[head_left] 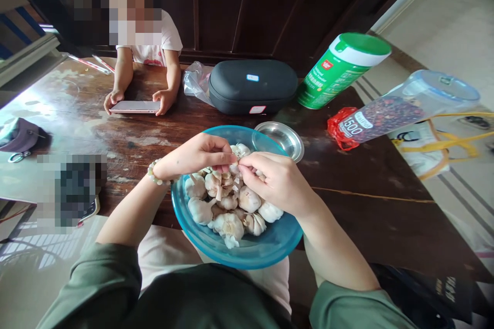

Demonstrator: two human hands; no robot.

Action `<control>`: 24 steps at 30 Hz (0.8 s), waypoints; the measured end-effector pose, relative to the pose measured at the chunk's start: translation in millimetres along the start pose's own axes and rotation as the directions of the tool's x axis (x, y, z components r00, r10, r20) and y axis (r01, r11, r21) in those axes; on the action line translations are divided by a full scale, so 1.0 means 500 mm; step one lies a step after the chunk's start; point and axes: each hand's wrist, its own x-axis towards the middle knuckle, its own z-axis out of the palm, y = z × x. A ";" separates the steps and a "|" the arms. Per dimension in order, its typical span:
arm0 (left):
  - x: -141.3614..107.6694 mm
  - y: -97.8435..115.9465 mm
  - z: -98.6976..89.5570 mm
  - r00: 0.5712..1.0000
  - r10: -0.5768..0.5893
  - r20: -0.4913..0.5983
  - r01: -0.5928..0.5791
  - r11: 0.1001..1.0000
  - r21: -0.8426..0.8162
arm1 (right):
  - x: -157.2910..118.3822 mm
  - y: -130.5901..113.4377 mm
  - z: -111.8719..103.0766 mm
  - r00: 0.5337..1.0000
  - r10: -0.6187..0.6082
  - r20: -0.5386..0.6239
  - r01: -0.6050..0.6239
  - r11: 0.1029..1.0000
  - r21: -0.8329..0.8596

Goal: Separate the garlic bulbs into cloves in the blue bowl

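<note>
A blue translucent bowl full of garlic bulbs sits at the near edge of the table, over my lap. Above the bulbs, my left hand and my right hand meet at the fingertips. Both are pinched on one small pale piece that looks like a garlic clove; its shape is mostly hidden by the fingers. A bead bracelet circles my left wrist. Just behind the bowl's right side stands a small metal dish, partly covered by the bowl's rim.
Across the wooden table, a person holds a phone. Behind the bowl lie a black case and a plastic bag. A green can and a clear canister stand right. A cap-like item is left.
</note>
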 end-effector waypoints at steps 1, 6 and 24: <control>-0.001 0.000 0.000 1.000 0.001 0.001 -0.001 1.000 0.000 | 0.000 0.000 0.000 1.000 0.002 0.002 -0.002 1.000 -0.002; -0.004 -0.002 0.000 0.999 0.021 0.028 -0.021 1.000 0.016 | -0.001 0.001 0.002 1.000 -0.005 -0.002 0.004 1.000 -0.021; -0.004 0.004 0.000 1.000 0.017 -0.003 -0.017 0.998 -0.061 | -0.003 0.001 0.003 0.992 0.001 -0.125 0.001 1.000 0.016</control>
